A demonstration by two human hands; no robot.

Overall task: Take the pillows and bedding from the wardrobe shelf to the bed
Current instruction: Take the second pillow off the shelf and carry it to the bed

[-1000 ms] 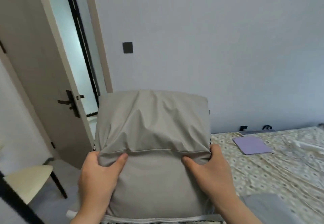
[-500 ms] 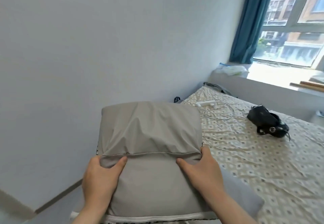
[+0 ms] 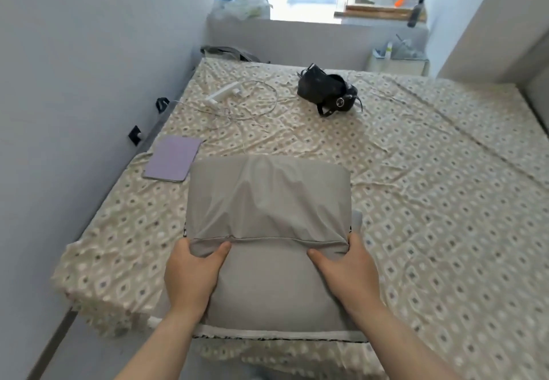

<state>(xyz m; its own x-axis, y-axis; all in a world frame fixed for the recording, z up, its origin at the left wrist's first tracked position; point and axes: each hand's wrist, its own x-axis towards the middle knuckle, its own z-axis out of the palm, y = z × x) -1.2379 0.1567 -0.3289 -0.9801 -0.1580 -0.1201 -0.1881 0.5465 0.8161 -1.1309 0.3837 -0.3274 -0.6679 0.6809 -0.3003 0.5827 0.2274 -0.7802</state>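
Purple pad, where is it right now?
In the head view, the purple pad lies flat on the left side of the bed, near the wall, beside the far-left corner of the held grey pillow.

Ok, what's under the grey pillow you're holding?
A white-edged layer shows below the grey pillow along its near edge; the rest is covered, so I cannot tell what it is. Left hand and right hand grip the pillow above the bed.
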